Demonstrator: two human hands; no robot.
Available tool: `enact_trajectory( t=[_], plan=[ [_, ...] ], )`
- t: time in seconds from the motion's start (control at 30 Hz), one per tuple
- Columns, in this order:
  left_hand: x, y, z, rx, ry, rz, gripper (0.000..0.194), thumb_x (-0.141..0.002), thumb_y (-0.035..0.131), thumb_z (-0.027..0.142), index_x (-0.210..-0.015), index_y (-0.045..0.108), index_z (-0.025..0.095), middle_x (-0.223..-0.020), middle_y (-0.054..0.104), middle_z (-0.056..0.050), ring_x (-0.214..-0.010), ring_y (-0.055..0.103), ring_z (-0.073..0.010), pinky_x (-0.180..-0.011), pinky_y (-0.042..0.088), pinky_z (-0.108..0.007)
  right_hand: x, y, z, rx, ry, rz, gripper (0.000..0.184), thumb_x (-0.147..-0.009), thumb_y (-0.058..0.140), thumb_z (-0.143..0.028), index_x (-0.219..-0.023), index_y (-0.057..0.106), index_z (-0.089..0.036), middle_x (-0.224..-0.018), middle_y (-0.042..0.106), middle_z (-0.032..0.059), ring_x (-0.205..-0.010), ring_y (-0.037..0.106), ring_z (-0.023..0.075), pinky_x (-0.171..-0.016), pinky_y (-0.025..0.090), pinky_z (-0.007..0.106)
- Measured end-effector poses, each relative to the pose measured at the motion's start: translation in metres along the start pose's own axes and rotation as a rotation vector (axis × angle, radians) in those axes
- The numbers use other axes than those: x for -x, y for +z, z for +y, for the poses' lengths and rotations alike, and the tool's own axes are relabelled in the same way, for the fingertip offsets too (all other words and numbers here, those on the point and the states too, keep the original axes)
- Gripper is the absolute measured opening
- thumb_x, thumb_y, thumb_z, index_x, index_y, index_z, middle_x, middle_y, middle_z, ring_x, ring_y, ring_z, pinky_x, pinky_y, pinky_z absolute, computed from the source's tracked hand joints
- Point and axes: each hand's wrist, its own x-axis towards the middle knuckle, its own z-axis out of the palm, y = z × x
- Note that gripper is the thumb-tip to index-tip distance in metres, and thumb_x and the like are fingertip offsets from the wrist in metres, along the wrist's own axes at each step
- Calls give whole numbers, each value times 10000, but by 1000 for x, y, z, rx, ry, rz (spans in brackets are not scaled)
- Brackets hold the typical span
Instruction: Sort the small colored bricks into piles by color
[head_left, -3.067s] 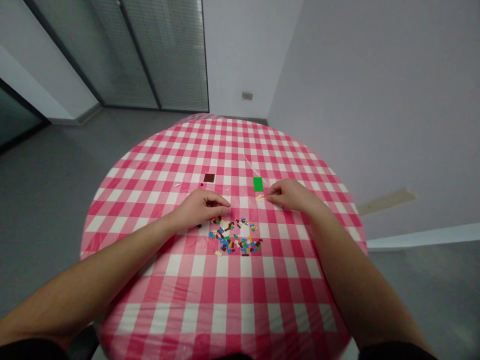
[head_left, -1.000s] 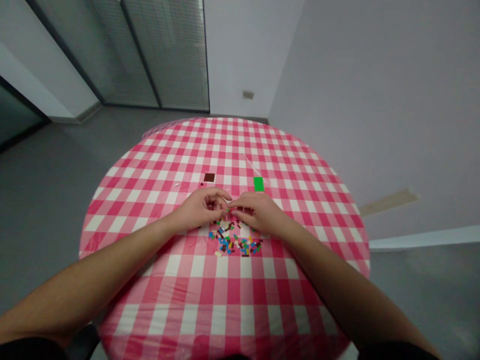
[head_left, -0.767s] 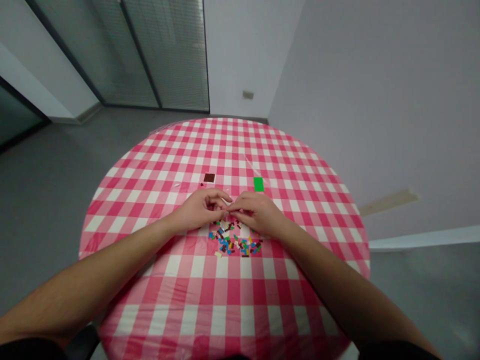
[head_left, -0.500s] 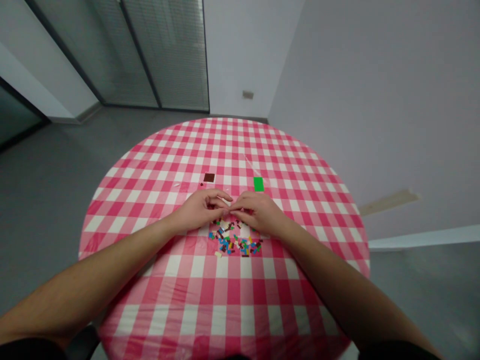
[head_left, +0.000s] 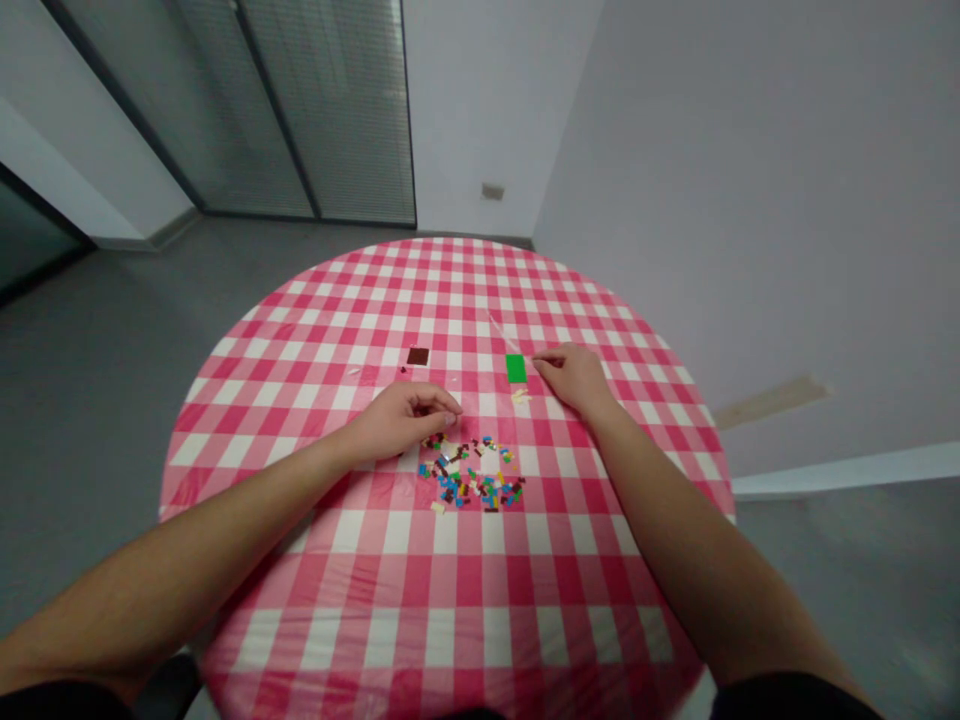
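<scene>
My left hand (head_left: 409,420) rests at the upper left of a pile of small coloured building bricks (head_left: 457,487). Its thumb and fingertips come together, and what they pinch, if anything, is too small to make out. My right hand (head_left: 574,375) is just right of a flat green baseplate (head_left: 516,369), with its fingers pressed together. Anything in that pinch is too small or hidden to name. A few cream pieces (head_left: 520,397) lie below the green plate. Farther left lies a dark brown square plate (head_left: 418,357), with a tiny brown piece (head_left: 403,370) beside it.
Everything lies on a round table under a pink and white checked cloth (head_left: 465,560), whose plastic cover is creased. Past the table's right edge stands a grey wall (head_left: 750,200). A glass partition (head_left: 330,120) rises behind, at the left.
My right hand has left my left hand and moved right and away from me, to beside the green plate. That uncovers the cream pieces and more bricks. My left hand has barely moved.
</scene>
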Motion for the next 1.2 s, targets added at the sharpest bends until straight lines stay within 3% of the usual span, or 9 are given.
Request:
enact_trajectory(
  t=[0.4,1.0,1.2],
  plan=[
    [0,-2,2,-28,-5,-30,162,-824,701,290,-893,727,146,-787,748,-66,-711,675,-145,-654,526,-262,2,-2,4,13,39,10,301,-908,587,-255,-1099,807,-181,-1076,784,112,-957,717,275,-842,540,373],
    [0,-2,3,-36,4,-52,148,-811,712,292,-865,736,156,-787,756,-64,-712,674,-154,-654,531,-267,4,0,0,36,-32,9,323,-928,552,-254,-1105,803,-154,-1048,776,139,-935,701,269,-836,529,377],
    [0,-3,1,-85,10,-99,143,-822,693,287,-875,742,164,-816,762,-67,-738,684,-165,-669,535,-270,4,0,-2,1,-22,21,299,-927,586,-345,-1034,816,-187,-1012,790,107,-897,707,258,-780,520,356]
  ],
)
